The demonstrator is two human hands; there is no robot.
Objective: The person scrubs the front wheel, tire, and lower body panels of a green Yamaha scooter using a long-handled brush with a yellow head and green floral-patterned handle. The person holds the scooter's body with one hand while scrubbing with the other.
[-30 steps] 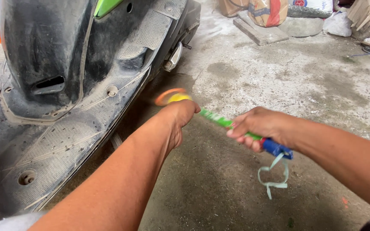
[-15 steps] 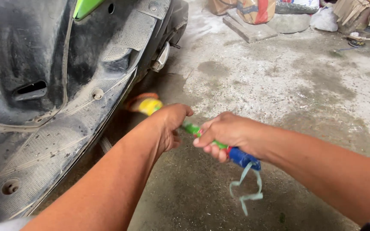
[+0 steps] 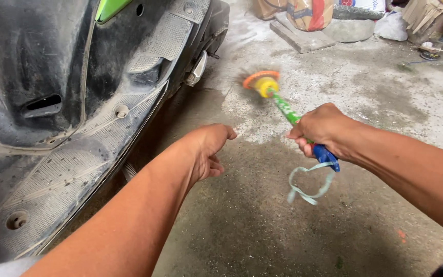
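Head view: right hand point(image 3: 320, 127) grips the green-shafted brush point(image 3: 283, 110), its orange head raised right of the scooter floorboard point(image 3: 73, 164); left hand point(image 3: 207, 150) empty, loosely curled; steady short strokes seem best.

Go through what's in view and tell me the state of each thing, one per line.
right hand: closed around the tool
tool: held in the air, orange and yellow head blurred
pale strap: dangling from the blue handle end
left hand: empty, fingers curled
scooter floorboard: dusty, screw holes showing
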